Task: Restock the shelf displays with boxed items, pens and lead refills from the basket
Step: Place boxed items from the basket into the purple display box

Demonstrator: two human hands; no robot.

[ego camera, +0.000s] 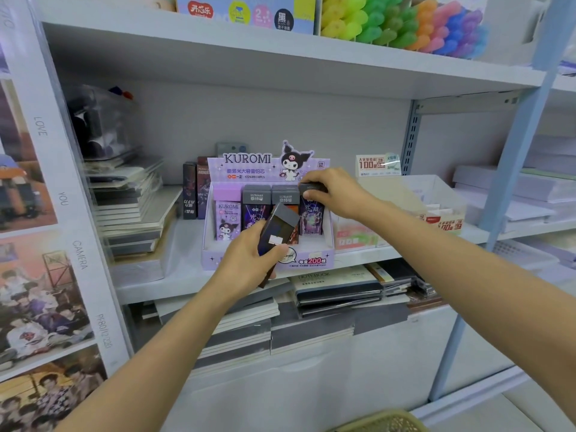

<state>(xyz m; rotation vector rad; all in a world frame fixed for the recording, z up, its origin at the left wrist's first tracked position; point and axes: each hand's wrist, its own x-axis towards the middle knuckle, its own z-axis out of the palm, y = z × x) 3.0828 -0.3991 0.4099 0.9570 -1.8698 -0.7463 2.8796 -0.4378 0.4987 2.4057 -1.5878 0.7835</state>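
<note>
Kuromi display (314,260) at shelf (187,282) front edge: front row nearly full w/ lead refill boxes. Right hand (333,191) pinches cap of the rightmost box (311,219), prob. seating it. Left hand (249,260) grips a spare box (280,226), tilted, just in front. Basket (383,419) below, contents hidden, so what's left is unclear.

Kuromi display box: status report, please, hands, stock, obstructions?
Right hand grips cap of rightmost refill case. Left hand holds dark case before the Kuromi display box. No obstruction seen.

Single head view: aimed forward and slightly down at the shelf (255,285), taken from close, within arm's reach.
</note>
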